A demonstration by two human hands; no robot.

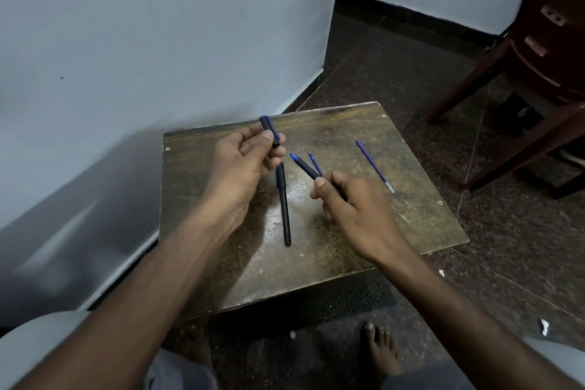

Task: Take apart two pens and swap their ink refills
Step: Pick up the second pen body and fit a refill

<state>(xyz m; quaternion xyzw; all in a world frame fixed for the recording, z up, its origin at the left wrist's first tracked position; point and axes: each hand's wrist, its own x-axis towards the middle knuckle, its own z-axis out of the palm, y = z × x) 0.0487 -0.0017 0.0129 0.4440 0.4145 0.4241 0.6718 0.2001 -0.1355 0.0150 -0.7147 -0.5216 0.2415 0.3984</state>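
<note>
A worn wooden table (348, 231) fills the middle of the floor; over its far left part the left hand (243, 165) curls, thumb and fingers pinching a black pen cap (269, 131) held clear of the top; the right hand (354, 209), nearer the table's centre, grips an uncapped black pen (305, 165), blue tip pointing away; a capped black pen (283, 204) lies on the table between the hands; a blue refill (374, 166) rests toward the table's right edge; a shorter blue piece (316, 164) lies just beside the held pen.

bare forearms, grey short sleeves (38, 345) — bare feet (380, 348) below.
</note>
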